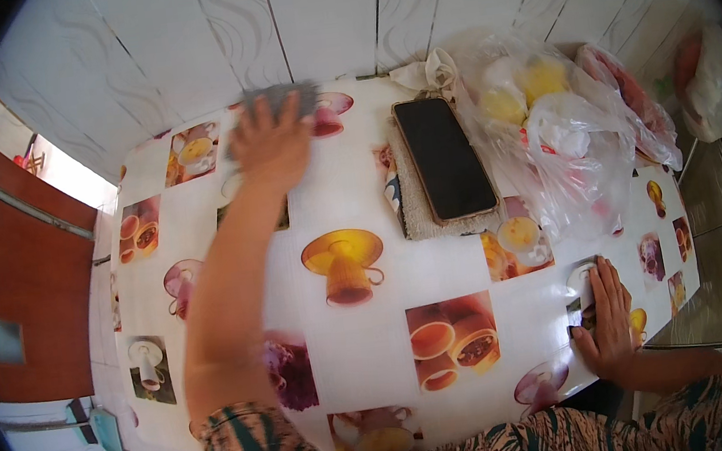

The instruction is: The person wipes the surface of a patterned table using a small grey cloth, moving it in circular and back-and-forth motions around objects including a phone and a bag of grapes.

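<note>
At the far left part of the table, against the tiled wall, my left hand [274, 146] holds a grey cloth [300, 100] down on the tabletop. Its fingers spread over the cloth, which is slightly blurred. Beneath lies a glossy white table cover [371, 313] printed with cups and saucers. My right hand [605, 322] rests on the cover near the table's right front edge. Its palm is down, its fingers are stretched out and nothing is in it.
A dark-screened phone [445, 158] lies on a folded beige towel [412, 193] right of the middle. Beside it, a clear plastic bag [561, 140] holds yellow and white things. A reddish bag [632, 105] lies behind. A brown door [25, 282] stands at the left.
</note>
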Tool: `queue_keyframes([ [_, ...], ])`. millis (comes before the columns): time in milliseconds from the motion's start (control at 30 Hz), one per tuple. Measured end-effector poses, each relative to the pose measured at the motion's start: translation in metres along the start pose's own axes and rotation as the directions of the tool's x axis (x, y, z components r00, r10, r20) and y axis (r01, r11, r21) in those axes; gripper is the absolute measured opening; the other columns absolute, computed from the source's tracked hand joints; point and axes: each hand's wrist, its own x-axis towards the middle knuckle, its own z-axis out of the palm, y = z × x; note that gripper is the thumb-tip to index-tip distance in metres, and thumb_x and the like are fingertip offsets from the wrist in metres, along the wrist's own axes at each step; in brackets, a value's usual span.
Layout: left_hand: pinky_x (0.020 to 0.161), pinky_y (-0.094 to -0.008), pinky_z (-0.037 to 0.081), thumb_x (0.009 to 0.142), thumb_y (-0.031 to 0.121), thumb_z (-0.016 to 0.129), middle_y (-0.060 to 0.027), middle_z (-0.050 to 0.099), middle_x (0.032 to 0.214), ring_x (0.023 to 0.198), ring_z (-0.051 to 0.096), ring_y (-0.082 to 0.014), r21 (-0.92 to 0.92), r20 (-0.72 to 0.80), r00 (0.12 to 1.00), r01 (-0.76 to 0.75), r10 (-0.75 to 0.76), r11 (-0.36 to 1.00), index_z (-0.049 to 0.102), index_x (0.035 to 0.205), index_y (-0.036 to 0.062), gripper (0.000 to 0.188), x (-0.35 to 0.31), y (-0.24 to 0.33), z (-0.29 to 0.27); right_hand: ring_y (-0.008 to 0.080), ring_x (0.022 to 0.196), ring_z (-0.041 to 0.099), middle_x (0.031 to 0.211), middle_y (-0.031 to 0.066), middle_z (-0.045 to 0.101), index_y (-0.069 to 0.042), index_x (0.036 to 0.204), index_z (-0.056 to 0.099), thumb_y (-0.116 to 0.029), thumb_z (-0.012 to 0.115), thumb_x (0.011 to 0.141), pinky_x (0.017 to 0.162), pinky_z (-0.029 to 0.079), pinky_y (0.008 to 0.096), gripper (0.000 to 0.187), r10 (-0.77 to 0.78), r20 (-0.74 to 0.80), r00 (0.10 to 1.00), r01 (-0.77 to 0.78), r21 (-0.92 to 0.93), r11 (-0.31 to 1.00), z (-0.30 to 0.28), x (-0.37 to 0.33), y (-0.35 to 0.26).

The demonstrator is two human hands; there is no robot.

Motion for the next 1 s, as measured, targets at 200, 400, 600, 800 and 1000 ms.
queue_keyframes([
  [200,0.114,-0.0569,0.015,0.099,0.047,0.033,-0.0141,0.025,0.157,0.144,0.02,-0.041,-0.055,-0.103,0.984,-0.154,0.148,0.986,0.03,0.15,0.0306,0.054,-0.023,0.077,-0.003,0.047,0.14,0.021,0.153,0.029,0.021,0.006,0.146,0.025,-0.033,0.06,0.084,0.111,0.019,0.0558,0.081,-0.019,-0.036,0.999,0.02,0.034,0.999,0.001,0.0,0.001],
  [400,0.115,-0.0561,0.011,0.097,0.042,0.04,-0.0148,0.027,0.155,0.145,0.018,-0.0394,-0.152,-0.116,0.98,-0.178,0.162,0.972,0.039,0.147,0.0261,0.053,-0.095,0.073,-0.016,0.0433,0.14,0.025,0.152,0.0267,0.025,0.005,0.145,0.028,-0.034,0.063,0.085,0.112,0.02,0.0516,0.08,-0.004,-0.127,0.992,0.008,0.028,1.0,0.002,-0.005,0.0],
  [600,0.114,-0.0591,0.013,0.097,0.043,0.041,-0.0151,0.027,0.155,0.144,0.02,-0.0397,-0.082,-0.101,0.987,-0.131,0.123,0.988,0.038,0.148,0.0266,0.054,-0.185,0.073,-0.026,0.0417,0.139,0.026,0.15,0.0272,0.028,0.006,0.143,0.031,-0.038,0.062,0.088,0.111,0.022,0.05,0.076,-0.043,-0.243,0.969,0.046,0.004,0.999,0.015,-0.007,0.006],
  [800,0.11,-0.0619,0.019,0.096,0.041,0.045,-0.0171,0.03,0.154,0.14,0.026,-0.0426,-0.016,-0.145,0.958,-0.253,0.248,0.967,0.037,0.148,0.0256,0.055,-0.275,0.125,-0.039,0.0395,0.141,0.025,0.15,0.0262,0.028,0.006,0.143,0.031,-0.045,0.055,0.092,0.113,0.02,0.0484,0.076,-0.012,-0.25,0.968,0.01,-0.012,1.0,0.02,-0.009,0.004],
  [1000,0.114,-0.0567,0.014,0.094,0.041,0.047,-0.0134,0.029,0.155,0.143,0.023,-0.038,-0.229,-0.137,0.914,-0.404,0.382,0.886,0.04,0.146,0.0254,0.055,-0.285,0.234,-0.036,0.038,0.141,0.024,0.151,0.0251,0.027,0.005,0.142,0.035,-0.048,0.054,0.092,0.114,0.02,0.0473,0.076,0.014,-0.256,0.966,-0.009,0.02,1.0,0.025,-0.007,0.008],
])
